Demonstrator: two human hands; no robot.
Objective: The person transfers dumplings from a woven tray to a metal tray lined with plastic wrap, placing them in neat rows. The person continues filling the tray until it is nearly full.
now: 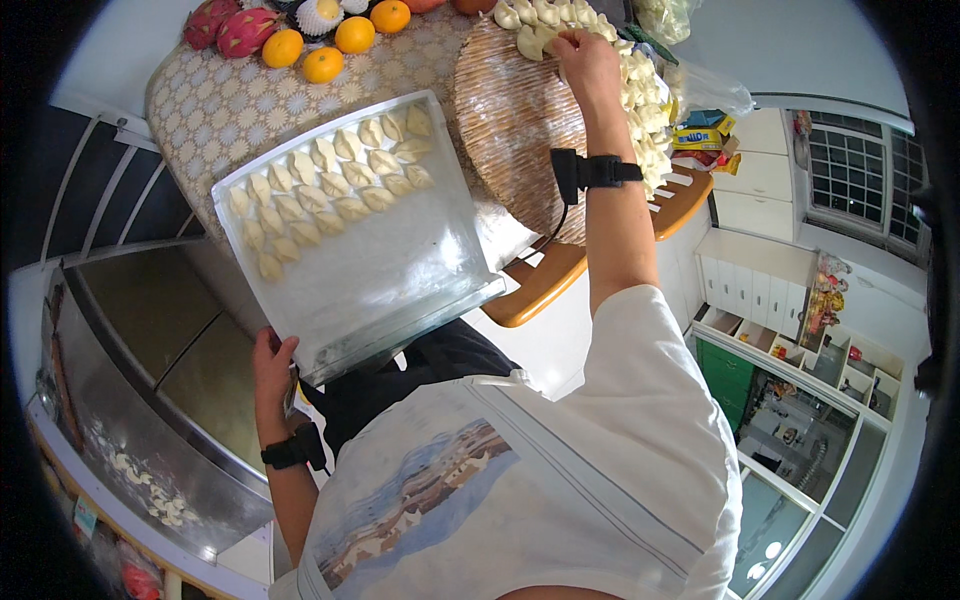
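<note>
My left hand (274, 361) grips the near left corner of a shallow translucent tray (390, 262), which sits tilted at the table's edge in front of me. Rows of filled dumplings (334, 182) cover its far part; the near part is bare and shiny. My right hand (591, 67) reaches to the far side of a round reed mat (517, 127) dusted with flour. Its fingertips pinch a dumpling (535, 42) at the mat's far edge. More dumplings (646, 112) crowd the mat's right and far rim, partly hidden behind my hand and forearm.
Oranges (355, 35) and dragon fruit (247, 32) lie at the back left of the patterned tablecloth (217, 112). A wooden chair (544, 289) stands close by the mat's near side. Dough scraps (161, 502) lie on a steel surface (97, 390) at left. Plastic bags (705, 86) rest at back right.
</note>
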